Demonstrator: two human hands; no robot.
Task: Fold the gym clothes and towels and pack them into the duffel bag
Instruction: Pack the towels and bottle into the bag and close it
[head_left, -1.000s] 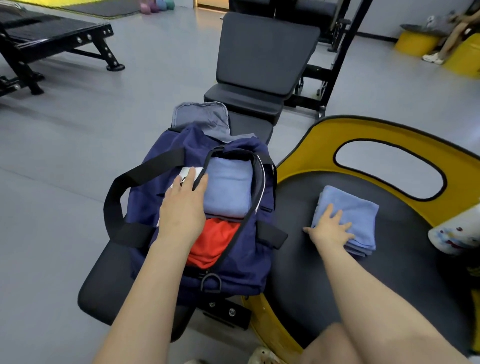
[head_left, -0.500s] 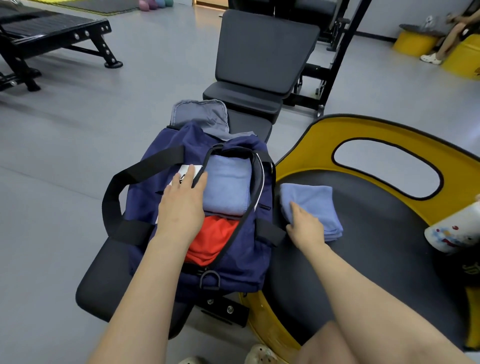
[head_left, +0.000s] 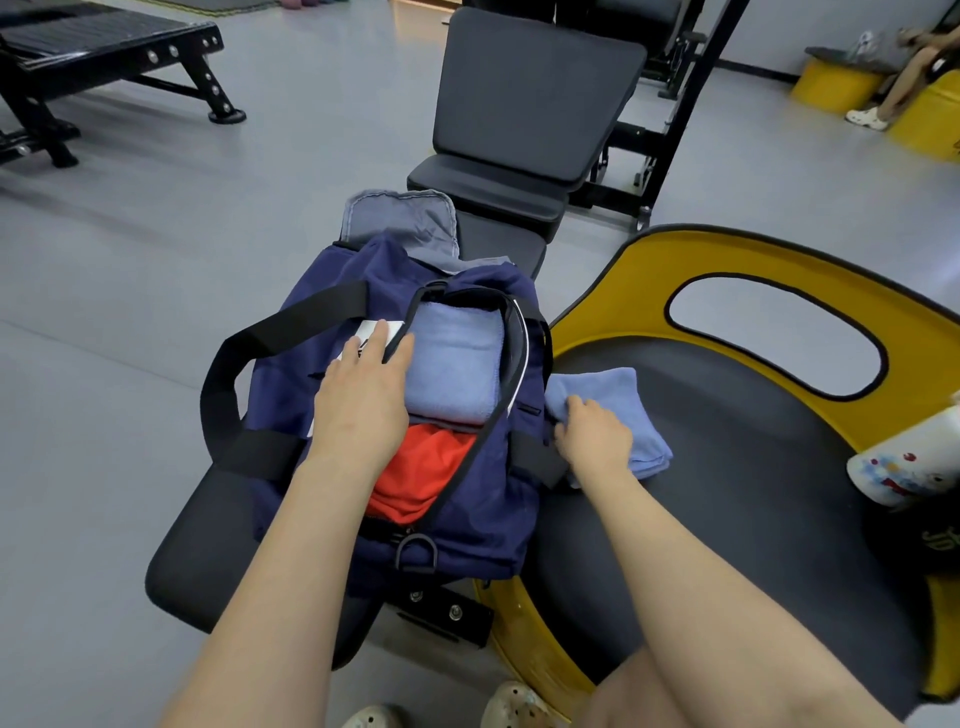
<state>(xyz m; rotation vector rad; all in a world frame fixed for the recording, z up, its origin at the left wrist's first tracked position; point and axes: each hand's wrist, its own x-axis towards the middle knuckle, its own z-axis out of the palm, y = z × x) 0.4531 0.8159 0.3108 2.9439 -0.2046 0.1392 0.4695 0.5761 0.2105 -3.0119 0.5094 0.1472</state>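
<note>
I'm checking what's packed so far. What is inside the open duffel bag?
Inside the duffel bag lie a folded blue towel and, nearer the person, a red garment. The left hand covers their left edges; anything beneath them is hidden.

The left hand (head_left: 363, 400) lay flat, fingers straight; the right hand (head_left: 595, 441) curled, gripping, both forearms extended.

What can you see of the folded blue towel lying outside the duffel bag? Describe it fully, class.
The folded blue towel is light blue, soft terry-looking cloth, folded into a flat stack of several layers. It lies on the black padded seat of the yellow-rimmed equipment, right beside the navy duffel bag. The right hand rests on its near left part, fingers curled at its edge.
</note>
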